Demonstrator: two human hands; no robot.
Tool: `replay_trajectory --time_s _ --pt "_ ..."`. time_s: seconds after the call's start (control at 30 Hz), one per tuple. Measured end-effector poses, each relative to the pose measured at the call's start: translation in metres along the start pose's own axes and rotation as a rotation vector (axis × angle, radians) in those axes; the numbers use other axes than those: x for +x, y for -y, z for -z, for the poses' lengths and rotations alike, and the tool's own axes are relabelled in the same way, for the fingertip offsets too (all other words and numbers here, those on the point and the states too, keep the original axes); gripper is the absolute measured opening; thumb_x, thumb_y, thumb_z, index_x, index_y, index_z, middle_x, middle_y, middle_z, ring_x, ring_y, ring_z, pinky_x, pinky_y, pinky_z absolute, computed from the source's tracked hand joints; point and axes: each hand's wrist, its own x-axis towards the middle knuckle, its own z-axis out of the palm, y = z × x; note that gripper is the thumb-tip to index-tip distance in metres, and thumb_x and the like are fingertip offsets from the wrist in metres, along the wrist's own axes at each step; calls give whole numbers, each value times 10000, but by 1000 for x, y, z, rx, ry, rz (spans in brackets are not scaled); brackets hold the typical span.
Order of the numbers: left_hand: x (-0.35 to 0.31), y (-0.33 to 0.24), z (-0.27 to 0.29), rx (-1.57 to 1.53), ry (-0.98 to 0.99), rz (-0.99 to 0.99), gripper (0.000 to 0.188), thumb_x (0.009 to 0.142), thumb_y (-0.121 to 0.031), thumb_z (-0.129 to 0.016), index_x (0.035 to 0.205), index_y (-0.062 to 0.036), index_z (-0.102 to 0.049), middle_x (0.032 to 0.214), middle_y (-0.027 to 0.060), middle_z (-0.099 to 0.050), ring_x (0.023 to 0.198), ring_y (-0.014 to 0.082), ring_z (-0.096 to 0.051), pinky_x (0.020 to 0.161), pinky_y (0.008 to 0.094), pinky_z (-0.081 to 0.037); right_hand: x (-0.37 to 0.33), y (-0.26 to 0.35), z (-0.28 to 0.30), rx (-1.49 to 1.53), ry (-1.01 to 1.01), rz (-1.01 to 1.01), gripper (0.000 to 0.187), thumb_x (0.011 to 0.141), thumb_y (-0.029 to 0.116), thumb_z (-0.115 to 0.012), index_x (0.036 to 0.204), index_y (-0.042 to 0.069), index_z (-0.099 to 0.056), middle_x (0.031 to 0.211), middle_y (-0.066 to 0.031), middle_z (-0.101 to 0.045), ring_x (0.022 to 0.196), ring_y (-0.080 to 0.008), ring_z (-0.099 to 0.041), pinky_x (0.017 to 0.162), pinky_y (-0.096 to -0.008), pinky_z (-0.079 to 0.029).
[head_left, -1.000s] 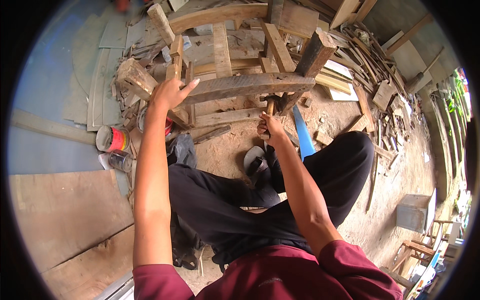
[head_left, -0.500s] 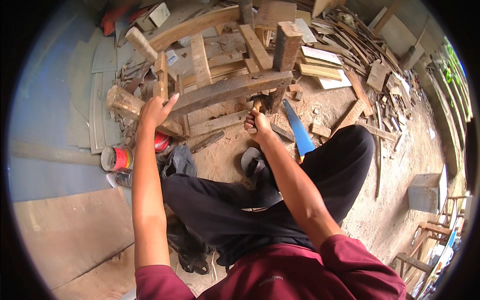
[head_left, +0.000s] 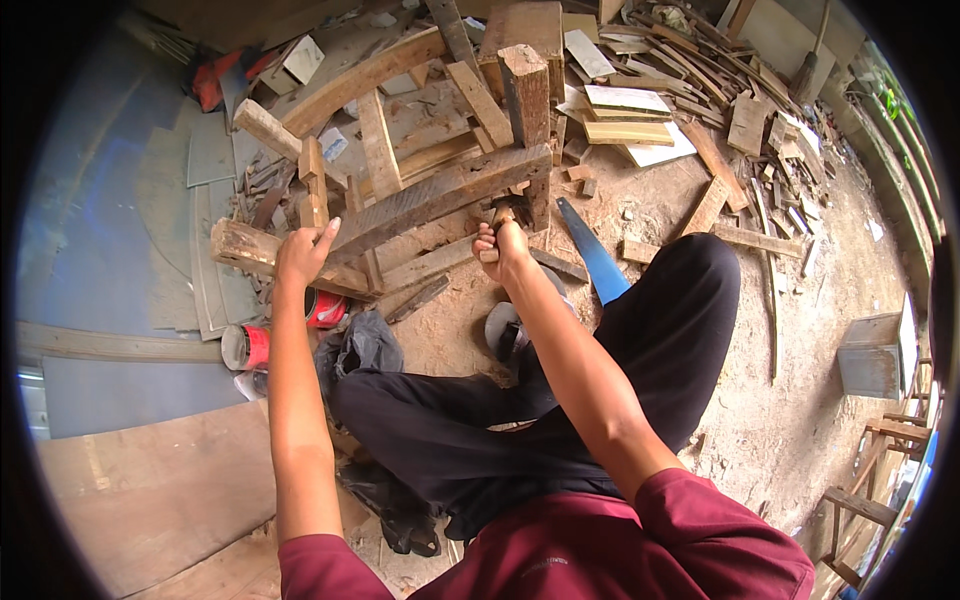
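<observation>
Hammer (head_left: 497,212) lower, inside right-hand fingers (head_left: 490,245)

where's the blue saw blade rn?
Head view: the blue saw blade lies on the dirt just right of the right hand, beside the person's knee.

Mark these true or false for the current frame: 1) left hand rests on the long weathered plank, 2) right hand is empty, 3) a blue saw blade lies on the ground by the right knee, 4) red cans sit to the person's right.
1) True: the left hand rests on the low end of the long plank.
2) False: the right hand is closed round a wooden tool handle under the plank.
3) True: the blue saw blade lies on the dirt beside the right knee.
4) False: the red cans sit on the person's left.
</observation>
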Motion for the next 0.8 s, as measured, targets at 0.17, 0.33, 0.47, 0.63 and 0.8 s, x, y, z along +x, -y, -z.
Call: replay_trajectory --time_s 0.17,0.33,0.47,0.63,0.8 --pt "3 -6 0 -29 -9 -18 695 928 -631 -458 767 9 -678 723 283 -613 774 488 -602 688 500 -461 10 -5 22 -482 -101 132 452 1067 409 -288 840 46 -432 649 -30 -424 489 -159 -394 427 -320 -363" --pt "-5 -4 3 -33 -22 -9 683 925 -627 -469 782 3 -689 719 281 -615 778 487 -606 687 499 -466 6 -22 4 -509 -218 218 383 1040 356 -341 823 56 -439 673 -57 -417 521 -169 -382 446 -324 -365" --pt "-3 -5 4 -41 1 23 688 916 -639 -476 780 -2 -699 726 275 -628 789 482 -615 699 502 -475 20 -17 -14 140 -86 100 362 1030 330 -366 857 17 -421 714 -86 -450 587 -182 -436 506 -320 -413" --pt "-2 -5 2 -63 -18 21 694 902 -655 -485 787 -10 -714 715 276 -627 784 478 -621 693 504 -481 26 -17 -9 463 79 64 359 1034 343 -416 900 12 -450 768 -98 -537 653 -224 -546 582 -351 -534" --pt "-6 4 1 -60 -52 -7 685 907 -638 -492 769 2 -694 682 270 -602 744 468 -606 665 491 -468 31 -31 -7 532 165 42 309 1041 302 -405 936 25 -491 756 -79 -556 607 -192 -545 514 -277 -500"
